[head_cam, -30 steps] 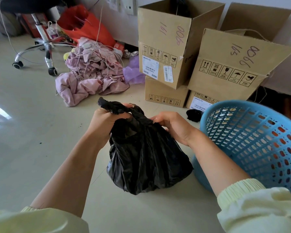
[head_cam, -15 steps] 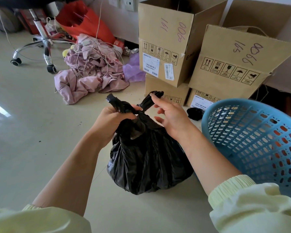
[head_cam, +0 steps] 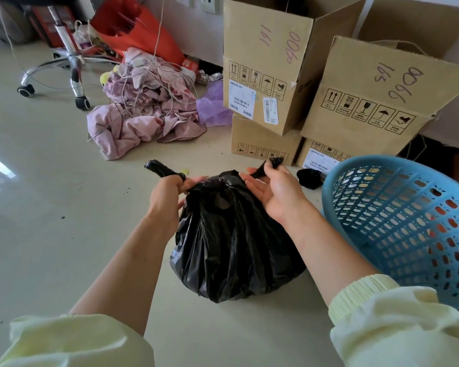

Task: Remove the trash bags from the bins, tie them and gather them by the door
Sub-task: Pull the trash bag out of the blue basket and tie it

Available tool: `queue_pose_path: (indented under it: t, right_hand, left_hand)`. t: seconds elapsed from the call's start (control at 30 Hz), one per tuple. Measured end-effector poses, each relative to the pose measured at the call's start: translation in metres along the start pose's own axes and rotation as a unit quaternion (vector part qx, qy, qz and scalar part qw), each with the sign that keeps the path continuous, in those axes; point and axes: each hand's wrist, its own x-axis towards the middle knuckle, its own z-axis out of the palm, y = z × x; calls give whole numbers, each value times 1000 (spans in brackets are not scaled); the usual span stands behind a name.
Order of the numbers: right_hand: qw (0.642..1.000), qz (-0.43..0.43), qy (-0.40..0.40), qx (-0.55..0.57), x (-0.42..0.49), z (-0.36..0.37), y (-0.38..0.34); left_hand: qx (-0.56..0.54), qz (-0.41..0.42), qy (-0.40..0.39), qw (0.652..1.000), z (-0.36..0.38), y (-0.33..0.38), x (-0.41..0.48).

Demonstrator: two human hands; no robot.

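Observation:
A full black trash bag (head_cam: 233, 250) sits on the pale floor in front of me. Its top is gathered into two twisted ends. My left hand (head_cam: 167, 197) grips the left end, which sticks out up and to the left. My right hand (head_cam: 273, 189) pinches the right end between thumb and fingers, its other fingers stretched over the bag's top. The two ends are pulled apart across the bag's mouth. A blue perforated plastic bin (head_cam: 408, 229) lies tilted on its side just right of the bag, its opening toward me.
Stacked cardboard boxes (head_cam: 270, 75) stand behind the bag against the wall. A pile of pink cloth with white cords (head_cam: 143, 112) lies at the back left, beside a rolling chair base (head_cam: 69, 72). A small black lump (head_cam: 309, 178) lies by the boxes.
My hands have drawn the bag's two twisted ends apart, left end to the left, right end to the right. The bag itself stays on the floor.

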Motion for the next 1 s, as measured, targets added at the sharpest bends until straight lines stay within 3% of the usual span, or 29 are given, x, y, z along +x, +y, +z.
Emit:
queue_pose_path:
  t: [0.2,0.37,0.47,0.6,0.77,0.87,1.0]
  right_hand:
    - [969,-81,201,-121,14,-24,5]
    - [932,-133,265,-211,23,-38,13]
    - [943,-92,225,-228,24,-45,14]
    - [980,86,140,-110,13,-46,21]
    - [988,85,85,-97,16,-39,34]
    - [988,56,48,-139,17,-33,37]
    - [992,49,-10,-115,15,-30,37]
  left_hand:
    - [1,-83,130,988,-29,-27,6]
    - [13,-111,186,976,-37,-31,9]
    - [44,-111,131,984,-41,-32,13]
    - [-20,-182,-4,983,-42,-41,11]
    - [-11,-96,-95,991,-30,-48,10]
    - [-28,-69,-74,994,-27,-49,11]
    - [-23,-42,40,998,-21,-50,16]
